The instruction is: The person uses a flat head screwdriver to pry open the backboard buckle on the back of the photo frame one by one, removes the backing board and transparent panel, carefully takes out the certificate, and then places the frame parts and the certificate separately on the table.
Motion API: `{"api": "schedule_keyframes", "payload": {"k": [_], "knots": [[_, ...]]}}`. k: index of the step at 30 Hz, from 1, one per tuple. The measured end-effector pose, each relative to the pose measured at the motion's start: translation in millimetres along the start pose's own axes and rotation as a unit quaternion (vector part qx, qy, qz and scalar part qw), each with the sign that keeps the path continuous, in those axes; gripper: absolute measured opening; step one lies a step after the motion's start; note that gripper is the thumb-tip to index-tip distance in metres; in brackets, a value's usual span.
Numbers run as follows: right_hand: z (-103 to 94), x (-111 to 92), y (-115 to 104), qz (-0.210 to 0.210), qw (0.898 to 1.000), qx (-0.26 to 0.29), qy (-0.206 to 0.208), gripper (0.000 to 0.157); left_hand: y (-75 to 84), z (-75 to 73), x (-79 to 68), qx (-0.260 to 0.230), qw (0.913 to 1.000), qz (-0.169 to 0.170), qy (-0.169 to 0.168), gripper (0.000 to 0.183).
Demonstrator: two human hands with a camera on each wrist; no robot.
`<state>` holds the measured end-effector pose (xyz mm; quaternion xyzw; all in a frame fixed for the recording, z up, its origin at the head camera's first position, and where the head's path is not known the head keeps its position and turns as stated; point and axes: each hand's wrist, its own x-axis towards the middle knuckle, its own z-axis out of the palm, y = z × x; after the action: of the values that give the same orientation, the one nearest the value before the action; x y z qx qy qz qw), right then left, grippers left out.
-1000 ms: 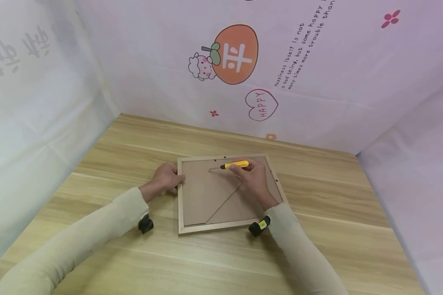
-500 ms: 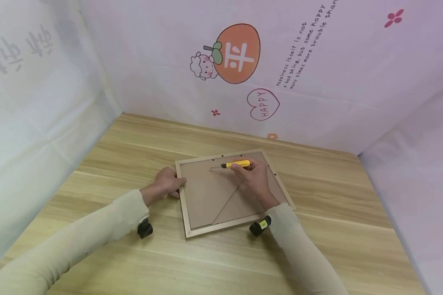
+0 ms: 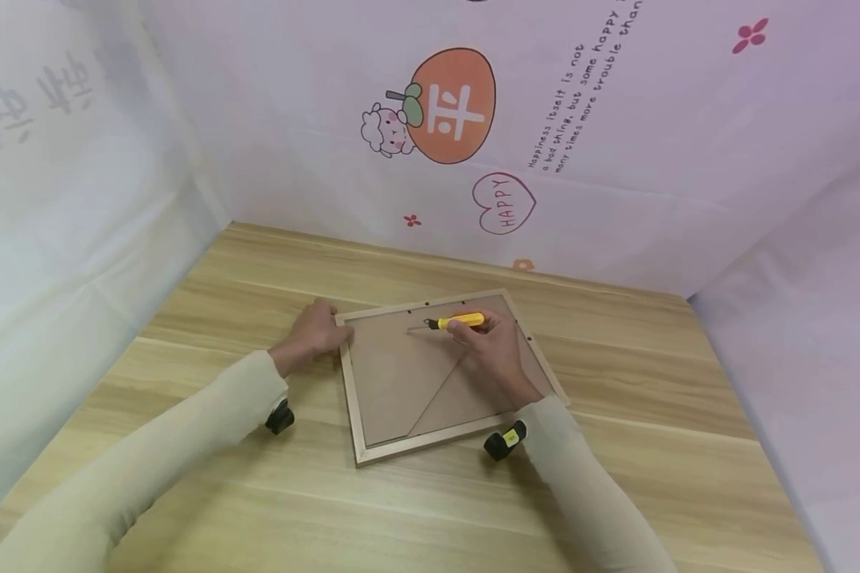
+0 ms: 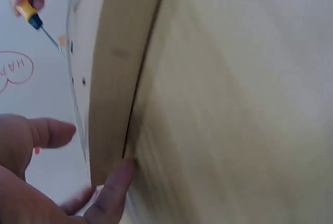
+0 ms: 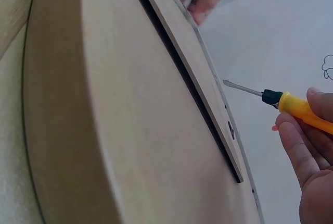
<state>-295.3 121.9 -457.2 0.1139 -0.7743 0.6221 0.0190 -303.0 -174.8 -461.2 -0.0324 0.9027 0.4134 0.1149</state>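
Observation:
A wooden picture frame (image 3: 354, 398) lies tilted on the table with its brown backing board (image 3: 387, 374) up. A diagonal seam runs across the board, and small dark tabs sit along the frame's edges. My left hand (image 3: 315, 328) is at the upper left corner, its thumb (image 4: 54, 133) spread from the fingers and a fingertip (image 4: 122, 177) right at the frame's outer side. In my right hand (image 3: 493, 346), thumb and fingers pinch the yellow handle of a flat-blade screwdriver (image 5: 302, 110). Its blade points left over the board, apart from the board in the right wrist view.
The wood-grain table (image 3: 258, 493) is enclosed by pale printed cloth walls (image 3: 294, 119) at the back and sides. A small black camera is strapped to each wrist, the right one (image 3: 505, 439) close to the frame's lower edge.
The frame has turned counterclockwise, its lower left corner shifting toward me. My left hand slid up from the left side to the upper corner. The right hand and screwdriver barely moved.

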Motion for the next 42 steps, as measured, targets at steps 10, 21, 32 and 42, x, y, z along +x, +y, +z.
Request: {"api": "schedule_keyframes", "payload": {"k": [10, 21, 32, 42], "knots": [[-0.5, -6, -9, -0.002, 1.000, -0.005, 0.004, 0.031, 12.7, 1.1, 34.9, 0.070, 0.9955, 0.062, -0.017, 0.035], [-2.1, 2, 13, 0.005, 1.000, 0.005, 0.007, 0.037, 12.1, 3.0, 49.4, 0.094, 0.9876, 0.123, -0.027, 0.024], [-2.5, 3, 14, 0.001, 1.000, 0.001, 0.013, 0.033, 4.1, 5.0, 48.2, 0.069, 0.9897, 0.125, 0.007, 0.019], [-0.3, 2, 12, 0.006, 0.999, -0.031, 0.023, 0.032, -5.8, 5.4, 38.2, 0.067, 0.9909, 0.114, 0.025, 0.018]]}}
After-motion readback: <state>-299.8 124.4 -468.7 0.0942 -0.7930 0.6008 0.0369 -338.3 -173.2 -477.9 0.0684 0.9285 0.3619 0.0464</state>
